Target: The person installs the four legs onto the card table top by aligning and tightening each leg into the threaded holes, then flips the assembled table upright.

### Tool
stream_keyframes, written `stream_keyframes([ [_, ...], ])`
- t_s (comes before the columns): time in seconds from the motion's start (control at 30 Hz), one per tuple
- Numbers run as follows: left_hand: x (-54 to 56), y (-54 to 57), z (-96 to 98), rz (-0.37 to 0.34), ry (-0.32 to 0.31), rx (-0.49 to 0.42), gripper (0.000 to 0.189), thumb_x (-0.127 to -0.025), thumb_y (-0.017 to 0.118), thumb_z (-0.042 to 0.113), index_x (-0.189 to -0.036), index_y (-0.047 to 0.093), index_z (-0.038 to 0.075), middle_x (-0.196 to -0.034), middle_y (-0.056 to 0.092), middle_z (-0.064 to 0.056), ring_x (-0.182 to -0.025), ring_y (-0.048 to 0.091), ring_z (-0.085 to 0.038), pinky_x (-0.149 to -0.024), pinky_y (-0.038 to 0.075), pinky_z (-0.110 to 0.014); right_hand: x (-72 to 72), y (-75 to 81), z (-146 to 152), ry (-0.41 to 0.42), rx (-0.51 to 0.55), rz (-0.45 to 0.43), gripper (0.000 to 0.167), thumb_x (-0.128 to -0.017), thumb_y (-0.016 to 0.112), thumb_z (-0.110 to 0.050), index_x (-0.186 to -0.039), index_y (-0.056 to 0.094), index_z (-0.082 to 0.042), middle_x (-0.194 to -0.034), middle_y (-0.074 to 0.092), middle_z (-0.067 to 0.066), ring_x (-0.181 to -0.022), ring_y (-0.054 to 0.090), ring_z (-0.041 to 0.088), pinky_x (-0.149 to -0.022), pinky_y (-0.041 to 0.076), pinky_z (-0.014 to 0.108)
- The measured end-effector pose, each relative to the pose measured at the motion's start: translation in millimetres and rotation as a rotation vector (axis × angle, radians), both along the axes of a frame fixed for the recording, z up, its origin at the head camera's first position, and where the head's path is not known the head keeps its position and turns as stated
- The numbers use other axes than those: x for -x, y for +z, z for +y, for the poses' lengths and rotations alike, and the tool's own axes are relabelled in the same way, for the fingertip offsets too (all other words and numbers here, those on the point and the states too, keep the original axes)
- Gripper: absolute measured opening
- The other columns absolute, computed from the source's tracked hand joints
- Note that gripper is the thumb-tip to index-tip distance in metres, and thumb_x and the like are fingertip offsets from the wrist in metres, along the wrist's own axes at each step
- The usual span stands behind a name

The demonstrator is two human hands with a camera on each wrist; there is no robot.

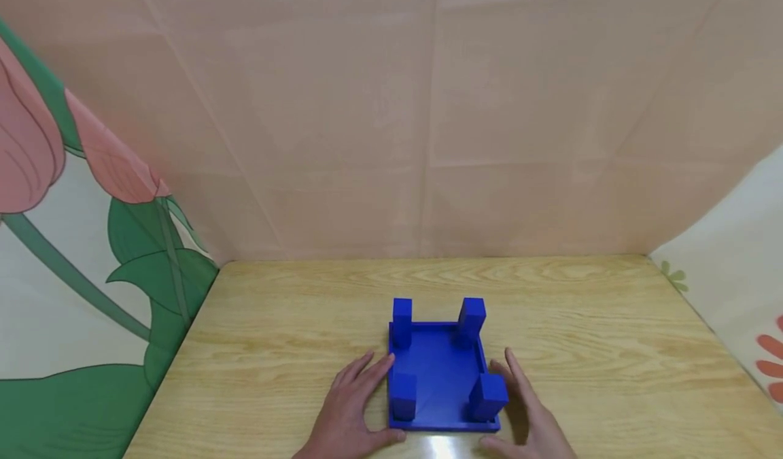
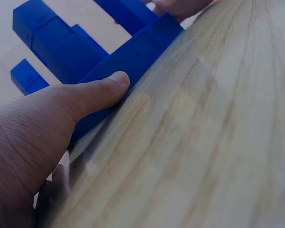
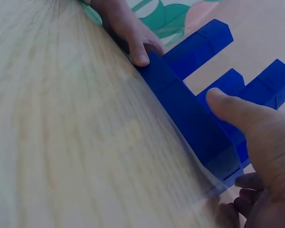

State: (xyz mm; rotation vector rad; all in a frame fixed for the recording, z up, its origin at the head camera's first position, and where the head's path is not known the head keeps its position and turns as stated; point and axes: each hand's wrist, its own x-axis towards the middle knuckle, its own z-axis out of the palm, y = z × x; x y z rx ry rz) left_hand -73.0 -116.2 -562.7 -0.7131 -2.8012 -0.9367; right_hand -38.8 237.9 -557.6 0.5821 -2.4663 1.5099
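Observation:
A shallow blue tray [image 1: 436, 377] with low walls lies on the table, a square blue post rising at each corner. My left hand [image 1: 351, 411] is at its left side, with fingertips right at the left wall and the thumb by the front left corner. In the left wrist view that thumb [image 2: 102, 92] lies along the tray's front wall [image 2: 137, 54]. On the other side my right hand [image 1: 529, 421] is spread around the front right post [image 1: 489, 396]. Its thumb [image 3: 237, 109] overlaps the tray in the right wrist view. Between the hands the tray floor is bare.
The light wood-grain table [image 1: 293, 323] extends around the tray on all sides. A plain beige sheet [image 1: 342, 119] hangs behind its back edge. Flower-printed cloth [image 1: 85, 289] stands along the left side, and a white printed panel [image 1: 740, 262] along the right.

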Motion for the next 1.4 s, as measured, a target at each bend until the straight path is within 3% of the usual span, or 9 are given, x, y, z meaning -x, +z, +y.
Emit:
stream_keyframes([
  [0.2, -0.4, 0.3, -0.9, -0.002, 0.002, 0.006, 0.117, -0.074, 0.094, 0.072, -0.172, 0.041, 0.037, -0.167, 0.056, 0.007, -0.156, 0.046, -0.035, -0.117, 0.048, -0.068, 3.0, -6.4, 0.1, 0.029, -0.033, -0.041, 0.141, -0.071, 0.108, -0.02, -0.179, 0.018, -0.013, -0.16, 0.049, 0.039, -0.148, 0.035, -0.014, -0.118, 0.023, 0.004],
  [0.33, -0.7, 1.3, -0.8, -0.009, 0.002, 0.005, 0.119, -0.073, 0.095, 0.072, -0.173, 0.041, 0.038, -0.167, 0.056, 0.007, -0.157, 0.046, -0.035, -0.117, 0.048, -0.068, 2.7, -11.5, -0.7, 0.001, -0.094, -0.009, 0.128, -0.075, 0.106, -0.028, -0.177, 0.029, -0.015, -0.161, 0.053, 0.033, -0.149, 0.033, -0.014, -0.118, 0.023, 0.002],
  [0.53, -0.6, 4.0, -0.5, -0.118, 0.01, -0.014, 0.119, -0.073, 0.094, 0.075, -0.173, 0.039, 0.041, -0.171, 0.05, -0.007, -0.157, 0.044, -0.042, -0.118, 0.044, -0.075, 1.9, -17.5, -1.8, -0.065, -0.206, 0.08, 0.121, -0.078, 0.104, -0.031, -0.176, 0.033, -0.018, -0.165, 0.055, 0.016, -0.149, 0.034, -0.01, -0.115, 0.021, -0.001],
  [0.7, 0.9, 5.5, 0.0, -0.179, 0.009, -0.02, 0.116, -0.074, 0.093, 0.074, -0.172, 0.039, 0.043, -0.174, 0.044, -0.016, -0.156, 0.042, -0.05, -0.116, 0.042, -0.079, 3.5, -20.8, -4.6, -0.115, -0.308, 0.155, 0.125, -0.074, 0.104, -0.038, -0.176, 0.035, -0.018, -0.167, 0.055, 0.009, -0.143, 0.057, 0.015, -0.113, 0.018, 0.0],
  [0.83, 0.3, 4.9, -0.4, -0.137, -0.005, -0.017, 0.113, -0.075, 0.095, 0.07, -0.171, 0.043, 0.04, -0.172, 0.048, -0.018, -0.155, 0.044, -0.051, -0.117, 0.043, -0.078, 4.4, -20.8, -8.1, -0.139, -0.363, 0.173, 0.126, -0.072, 0.104, -0.042, -0.174, 0.037, -0.015, -0.162, 0.06, 0.015, -0.131, 0.067, 0.039, -0.114, 0.019, 0.004],
  [0.93, 0.1, 3.7, -0.7, -0.029, -0.032, 0.015, 0.111, -0.076, 0.095, 0.067, -0.17, 0.048, 0.031, -0.165, 0.056, -0.018, -0.152, 0.052, -0.045, -0.12, 0.044, -0.07, 3.5, -19.0, -10.5, -0.159, -0.38, 0.122, 0.121, -0.073, 0.103, -0.046, -0.174, 0.04, -0.02, -0.16, 0.062, 0.013, -0.131, 0.067, 0.041, -0.113, 0.024, 0.008],
  [1.07, 0.3, 1.8, -0.1, 0.118, -0.071, 0.062, 0.11, -0.076, 0.097, 0.061, -0.167, 0.053, 0.017, -0.157, 0.064, -0.014, -0.147, 0.061, -0.033, -0.125, 0.041, -0.06, 2.6, -16.7, -12.0, -0.173, -0.384, 0.083, 0.113, -0.074, 0.103, -0.048, -0.17, 0.048, -0.025, -0.159, 0.064, 0.008, -0.132, 0.068, 0.038, -0.109, 0.035, 0.016],
  [1.2, -0.5, 0.2, 0.9, 0.12, -0.085, 0.054, 0.109, -0.077, 0.098, 0.056, -0.166, 0.053, 0.011, -0.157, 0.065, -0.012, -0.146, 0.062, -0.03, -0.125, 0.039, -0.06, 3.0, -17.5, -11.5, -0.163, -0.373, 0.105, 0.107, -0.073, 0.104, -0.046, -0.166, 0.054, -0.025, -0.157, 0.066, 0.01, -0.134, 0.066, 0.035, -0.109, 0.033, 0.016],
  [1.4, 0.6, -3.8, 2.9, 0.152, -0.093, -0.015, 0.108, -0.074, 0.1, 0.049, -0.164, 0.055, 0.009, -0.155, 0.066, -0.014, -0.145, 0.063, -0.031, -0.125, 0.038, -0.056, 3.8, -21.5, -8.3, -0.146, -0.32, 0.133, 0.105, -0.07, 0.105, -0.041, -0.163, 0.058, -0.027, -0.16, 0.061, 0.017, -0.156, 0.036, -0.007, -0.11, 0.022, 0.007],
])
